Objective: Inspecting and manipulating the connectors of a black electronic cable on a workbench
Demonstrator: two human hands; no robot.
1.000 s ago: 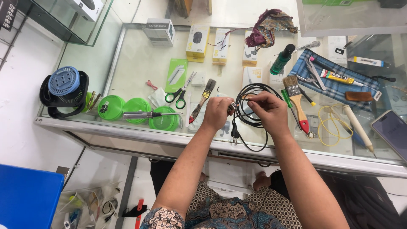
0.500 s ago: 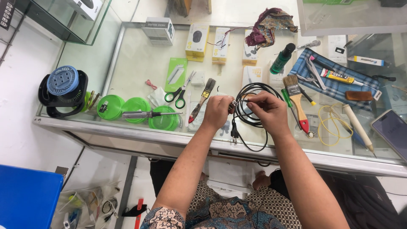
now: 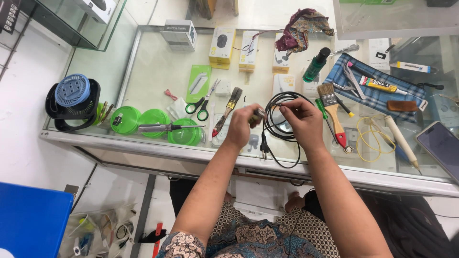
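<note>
Far to my left, a blue and black fan (image 3: 72, 100) sits at the edge of the glass counter (image 3: 158, 71). Next to it come three green round lids (image 3: 154, 125), with a soldering iron (image 3: 167, 127) lying across them. Green-handled scissors (image 3: 199, 106) rest just behind, beside a small paintbrush (image 3: 228, 110) that lies slanted, bristles away from me.

My left hand (image 3: 243, 126) is closed, its fingertips pinching a small dark end piece of the black cable (image 3: 282, 125); I can't make out exactly what that piece is. The cable is thin, black and glossy, wound into a loose coil of several loops that rests on the glass between my hands and a little behind them. One strand drops toward the counter's near edge, and its two-pin plug (image 3: 264, 147) hangs just below my left hand. My right hand (image 3: 300, 120) is curled too, thumb and forefinger gripping the cable close to where the left one holds it, so the two hands nearly touch.

Right of my right hand lies a larger paintbrush (image 3: 333, 111) with a wooden handle tipped red, then a blue checked pouch (image 3: 377, 91) with tools on it, a yellow coiled cord (image 3: 370, 138), and a phone (image 3: 442, 145) at the far right edge.
</note>
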